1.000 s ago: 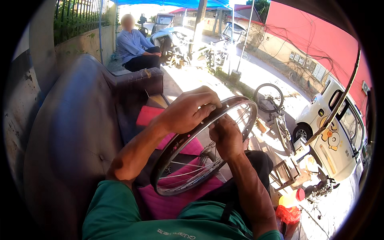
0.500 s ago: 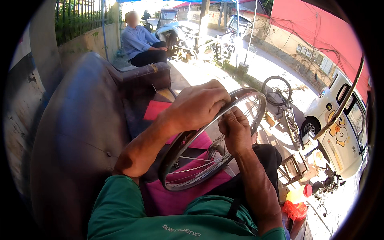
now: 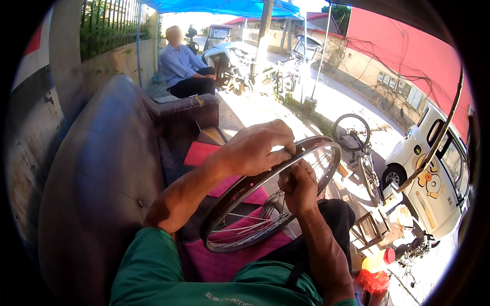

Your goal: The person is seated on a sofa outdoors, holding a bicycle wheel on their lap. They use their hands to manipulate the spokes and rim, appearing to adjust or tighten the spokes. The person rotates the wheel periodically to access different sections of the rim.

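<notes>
A bicycle wheel without a tyre stands tilted over my lap, its dark rim [image 3: 243,186] drilled with holes. Thin spokes [image 3: 255,223] run from the rim toward the hub [image 3: 274,204]; some hang loose or bunched near it. My left hand [image 3: 258,147] reaches over the rim's outer face, thumb and fingers pinched together against it at the top. From the inner side, my right hand [image 3: 298,187] meets the same spot with its fingers curled closed. Whatever small thing is between the fingers of either hand is hidden.
A brown padded sofa [image 3: 102,183] fills my left, with pink cloth [image 3: 204,260] under the wheel. Ahead a person [image 3: 181,66] sits. To the right lie a bicycle [image 3: 365,168], a wooden stool [image 3: 370,227], a red plastic bag [image 3: 373,280] and a parked white van [image 3: 434,168].
The view has tilted up slightly, so the scene sits lower. My left fingers have shifted a little at the rim, opening a gap behind the thumb; my right hand stays against the rim.
</notes>
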### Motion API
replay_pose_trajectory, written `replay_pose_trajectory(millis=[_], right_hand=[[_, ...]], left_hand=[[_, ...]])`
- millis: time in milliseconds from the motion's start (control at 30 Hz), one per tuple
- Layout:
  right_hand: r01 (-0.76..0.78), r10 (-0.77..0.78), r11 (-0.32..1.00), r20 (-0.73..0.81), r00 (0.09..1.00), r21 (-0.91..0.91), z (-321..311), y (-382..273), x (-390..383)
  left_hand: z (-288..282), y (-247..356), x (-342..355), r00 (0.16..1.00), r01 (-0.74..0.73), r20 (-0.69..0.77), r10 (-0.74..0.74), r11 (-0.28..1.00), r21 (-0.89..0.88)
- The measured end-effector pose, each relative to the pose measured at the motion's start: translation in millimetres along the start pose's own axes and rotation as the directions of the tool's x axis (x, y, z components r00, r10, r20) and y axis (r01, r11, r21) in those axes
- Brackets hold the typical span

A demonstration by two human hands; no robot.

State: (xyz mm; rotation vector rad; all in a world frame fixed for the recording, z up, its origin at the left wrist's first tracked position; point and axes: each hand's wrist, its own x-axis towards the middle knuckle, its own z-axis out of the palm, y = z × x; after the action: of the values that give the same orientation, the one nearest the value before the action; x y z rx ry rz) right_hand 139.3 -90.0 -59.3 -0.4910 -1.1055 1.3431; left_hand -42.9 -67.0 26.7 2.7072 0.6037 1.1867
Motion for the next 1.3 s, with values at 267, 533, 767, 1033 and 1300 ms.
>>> replay_pose_trajectory(millis=[267, 533, 767, 1033, 1300], right_hand=[[0.055, -0.053, 0.998, 0.093, 0.994, -0.021, -5, 3, -10], [0.118, -0.118, 0.990, 0.001, 0.993, -0.077, -2, 6, -35], [0.132, -0.130, 0.990, 0.044, 0.991, -0.043, -9, 4, -44], [0.134, -0.135, 0.991, 0.140, 0.981, 0.020, -17, 1, -48], [0.122, -0.122, 0.992, 0.132, 0.984, 0.004, -21, -2, -49]], left_hand=[[4, 7, -4, 0.998, -0.058, -0.025, 0.055, 0.987, -0.150], [-3, 26, 3, 0.996, -0.049, 0.071, 0.047, 0.999, 0.019], [-8, 42, 13, 0.980, -0.125, 0.157, 0.119, 0.992, 0.027], [11, 34, 7, 0.988, -0.079, 0.109, 0.107, 0.969, -0.234], [7, 36, 9, 0.986, -0.148, 0.070, 0.154, 0.985, -0.085]])
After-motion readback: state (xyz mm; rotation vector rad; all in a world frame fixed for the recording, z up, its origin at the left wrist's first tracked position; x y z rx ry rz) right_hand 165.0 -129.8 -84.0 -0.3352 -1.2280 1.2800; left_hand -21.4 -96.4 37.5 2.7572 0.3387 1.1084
